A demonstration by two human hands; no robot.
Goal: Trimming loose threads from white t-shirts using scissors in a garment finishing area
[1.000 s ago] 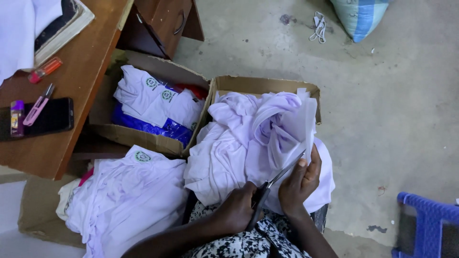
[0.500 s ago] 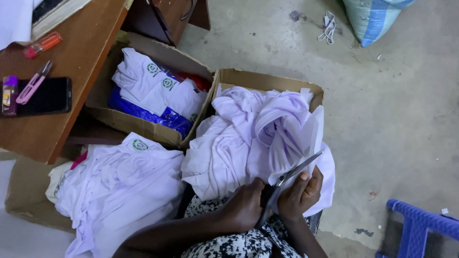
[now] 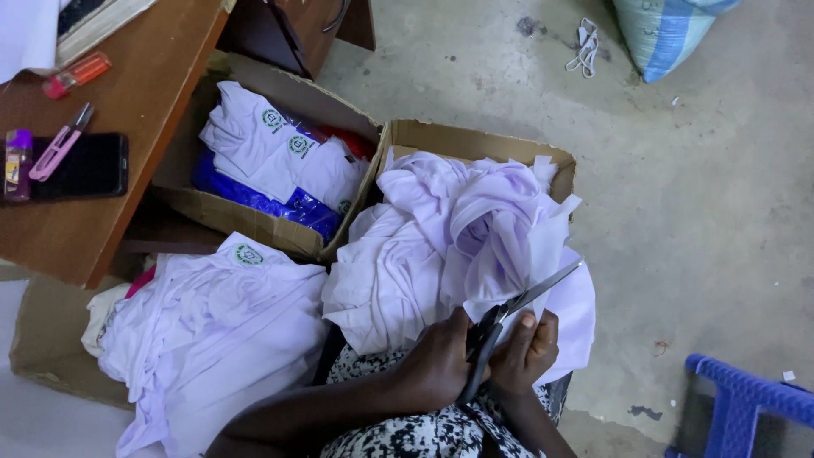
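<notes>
We look down on a rough grey concrete floor (image 3: 704, 195), with a brown wooden table (image 3: 136, 110) at the upper left carrying a black phone (image 3: 85, 165), a pink pair of small snips (image 3: 61, 144) and an orange marker (image 3: 76, 75). A striped sack (image 3: 670, 30) lies at the top right and the corner of a blue plastic stool (image 3: 746, 403) shows at the lower right. Low in the middle, our left hand (image 3: 437, 365) is closed around the dark handles of a pair of scissors (image 3: 517, 314), whose blades stand partly apart and point up to the right across the cloth. Our right hand (image 3: 527, 352) sits just beside it, fingers curled on the edge of a pale lilac garment (image 3: 475, 229) (the thumb rests near the scissors' pivot). That garment heaps out of an open cardboard box (image 3: 492, 144) in front of us. A second cardboard box (image 3: 254, 220), to its left, holds folded white shirts with green badges (image 3: 288, 153) over a blue plastic packet (image 3: 254, 195). More lilac clothing (image 3: 212, 331) is piled at the lower left.
</notes>
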